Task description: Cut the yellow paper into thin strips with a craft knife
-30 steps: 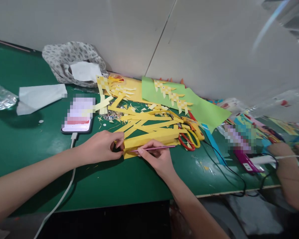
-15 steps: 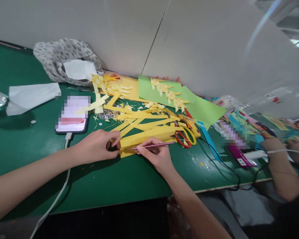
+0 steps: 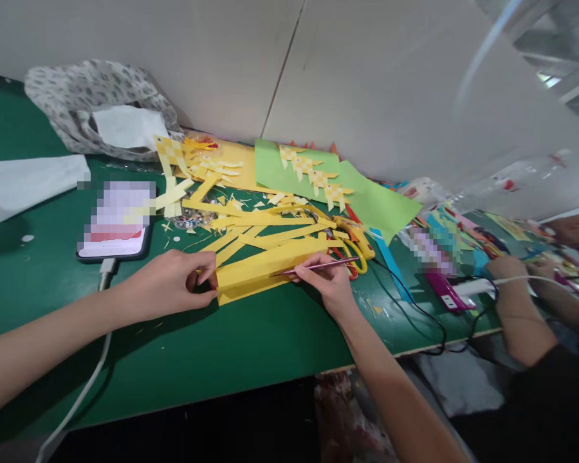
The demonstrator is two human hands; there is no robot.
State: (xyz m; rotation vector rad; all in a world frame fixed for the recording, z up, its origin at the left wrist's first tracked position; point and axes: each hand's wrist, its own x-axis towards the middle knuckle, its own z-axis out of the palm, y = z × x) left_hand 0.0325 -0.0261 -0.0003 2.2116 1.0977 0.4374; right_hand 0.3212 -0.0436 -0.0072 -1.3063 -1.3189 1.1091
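My left hand (image 3: pixel 181 280) pinches the left end of a folded yellow paper (image 3: pixel 255 273) lying on the green table (image 3: pixel 251 347). Held in my right hand (image 3: pixel 323 280) is a thin dark pink stick (image 3: pixel 335 263), its tip against the paper's fold near the middle. Cut yellow strips (image 3: pixel 280 220) are heaped just behind the paper. Scissors with red and yellow handles (image 3: pixel 359 257) lie at its right end, partly hidden by my right hand. Woven yellow paper fish (image 3: pixel 171 154) rest behind the strips.
A phone (image 3: pixel 118 222) with a white cable (image 3: pixel 89 392) lies at the left, before a patterned cloth bag (image 3: pixel 96 83). Green paper (image 3: pixel 376 199) with woven fish stands behind. At right are a yellow glue gun (image 3: pixel 359 236), a magenta power strip (image 3: pixel 448 292) and another person's arms.
My right hand has slid the stick rightward along the fold. My left hand keeps its pinch on the paper's left end. The whole view has shifted slightly.
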